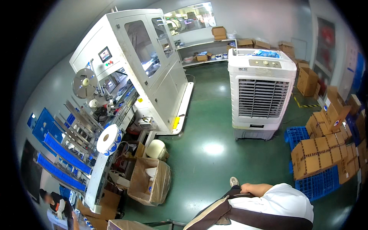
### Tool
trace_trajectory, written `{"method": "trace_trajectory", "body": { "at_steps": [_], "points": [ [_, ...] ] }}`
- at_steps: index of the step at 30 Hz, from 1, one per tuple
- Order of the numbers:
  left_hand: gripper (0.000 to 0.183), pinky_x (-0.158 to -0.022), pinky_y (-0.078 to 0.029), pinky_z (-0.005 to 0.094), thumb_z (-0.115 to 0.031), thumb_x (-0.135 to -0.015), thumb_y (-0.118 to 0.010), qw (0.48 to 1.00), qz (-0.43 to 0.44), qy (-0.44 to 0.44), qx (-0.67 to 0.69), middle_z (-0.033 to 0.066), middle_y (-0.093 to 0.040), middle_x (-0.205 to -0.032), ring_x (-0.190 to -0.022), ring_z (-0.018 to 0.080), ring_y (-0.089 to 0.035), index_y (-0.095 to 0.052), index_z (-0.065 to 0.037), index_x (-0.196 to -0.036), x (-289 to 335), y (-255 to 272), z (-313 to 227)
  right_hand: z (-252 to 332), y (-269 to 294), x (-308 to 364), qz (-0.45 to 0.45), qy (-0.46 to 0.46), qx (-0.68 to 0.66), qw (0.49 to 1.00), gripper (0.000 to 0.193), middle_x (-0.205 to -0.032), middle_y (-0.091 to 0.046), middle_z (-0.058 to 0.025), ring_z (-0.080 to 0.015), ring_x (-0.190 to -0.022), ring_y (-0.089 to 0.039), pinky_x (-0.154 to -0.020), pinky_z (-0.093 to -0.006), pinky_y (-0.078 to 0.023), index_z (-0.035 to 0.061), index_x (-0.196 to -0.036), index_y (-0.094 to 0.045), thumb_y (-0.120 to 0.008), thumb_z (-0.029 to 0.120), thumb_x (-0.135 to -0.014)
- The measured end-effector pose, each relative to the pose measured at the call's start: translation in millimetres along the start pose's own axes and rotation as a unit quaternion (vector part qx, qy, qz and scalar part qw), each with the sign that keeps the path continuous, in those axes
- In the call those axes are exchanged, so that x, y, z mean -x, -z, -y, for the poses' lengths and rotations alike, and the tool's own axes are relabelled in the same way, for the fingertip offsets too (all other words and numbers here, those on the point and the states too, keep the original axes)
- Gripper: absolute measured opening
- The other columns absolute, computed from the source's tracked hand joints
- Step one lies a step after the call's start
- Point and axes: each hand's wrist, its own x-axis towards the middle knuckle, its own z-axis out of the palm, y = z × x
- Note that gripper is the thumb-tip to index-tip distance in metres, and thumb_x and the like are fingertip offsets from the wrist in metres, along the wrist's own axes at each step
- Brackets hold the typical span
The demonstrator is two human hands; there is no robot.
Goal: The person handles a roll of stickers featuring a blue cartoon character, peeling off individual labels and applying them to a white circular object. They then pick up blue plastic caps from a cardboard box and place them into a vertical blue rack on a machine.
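My right hand [245,188] is bent in at my waist, against the dark brown apron [230,210] over my white shirt. Its fingers are mostly hidden, so I cannot make out whether they grip anything. One of my shoes [234,181] shows just beyond it on the green floor. My left hand is not clearly in view. At the lower left edge a strip of bare skin [75,221] shows, and I cannot tell whose it is.
A white air cooler [262,94] stands ahead. Left are a white machine cabinet [161,76], a label roll [108,139], a conveyor [100,174] and a lined carton [149,184]. Cartons [316,153] sit on blue pallets [318,184] at right. A gloved co-worker [57,205] is lower left.
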Motion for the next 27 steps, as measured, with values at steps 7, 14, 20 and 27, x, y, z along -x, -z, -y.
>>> {"method": "trace_trajectory", "body": {
  "at_steps": [7, 14, 20, 27],
  "points": [
    [0.037, -0.067, -0.050, 0.0491, -0.031, -0.077, -0.066, 0.999, -0.026, -0.027, -0.017, 0.0249, -0.065, -0.072, -0.073, 0.0420, -0.064, -0.068, 0.005, -0.079, 9.2, 6.6, -6.7, -3.4, -0.7, 3.2, 0.007, -0.007, 0.004, 1.000, 0.047, -0.112, -0.065, -0.0151, -0.0304, -0.103, -0.063, -0.087, -0.0407, -0.049, 0.0058, -0.110, -0.067, -0.062, 0.035, -0.073],
    [0.037, -0.068, -0.050, 0.0491, -0.032, -0.077, -0.066, 1.000, -0.018, -0.016, -0.005, 0.0250, -0.065, -0.073, -0.073, 0.0421, -0.064, -0.068, 0.005, -0.079, 1.6, 0.1, 3.1, -3.3, -0.1, 5.1, 0.019, -0.013, -0.002, 1.000, 0.049, -0.116, -0.064, -0.0144, -0.0297, -0.107, -0.062, -0.089, -0.0404, -0.049, 0.0063, -0.113, -0.065, -0.062, 0.035, -0.074],
    [0.038, -0.068, -0.050, 0.0492, -0.032, -0.077, -0.066, 1.000, -0.017, -0.018, 0.000, 0.0250, -0.065, -0.073, -0.074, 0.0422, -0.064, -0.068, 0.005, -0.080, -1.4, -4.4, 3.4, -4.3, 1.0, 1.7, 0.025, -0.015, 0.010, 1.000, 0.051, -0.116, -0.064, -0.0139, -0.0303, -0.106, -0.061, -0.089, -0.0406, -0.048, 0.0116, -0.114, -0.065, -0.061, 0.041, -0.073],
    [0.038, -0.068, -0.050, 0.0492, -0.033, -0.077, -0.065, 1.000, -0.019, -0.021, 0.005, 0.0250, -0.065, -0.074, -0.074, 0.0423, -0.064, -0.068, 0.005, -0.080, -2.7, -5.4, 7.6, 3.2, 5.9, 3.4, 0.021, -0.006, 0.010, 1.000, 0.050, -0.115, -0.064, -0.0143, -0.0303, -0.106, -0.061, -0.089, -0.0402, -0.048, 0.0106, -0.113, -0.065, -0.062, 0.041, -0.073]
  ]
}}
